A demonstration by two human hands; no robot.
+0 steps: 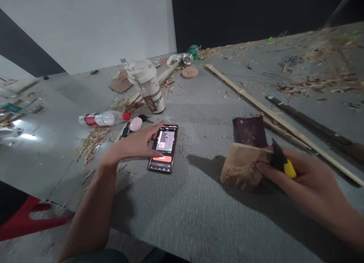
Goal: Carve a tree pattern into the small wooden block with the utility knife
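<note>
Left hand (135, 142) at 8 o'clock, thumb (142, 152) and index (148, 132) spread, index toward 2; forearm (95, 210) in from 7. Right hand (309, 179) at 4, curled in grip, right thumb (277, 175) toward 10.

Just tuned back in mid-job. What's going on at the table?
A person's left hand is spread over the phone, its thumb over the lower part of the lit screen. The right hand grips a wooden block, together with a black and yellow tool. Just beyond the block lies a dark red piece. A cup stands beyond the phone, and a bottle lies on its side to the left.
</note>
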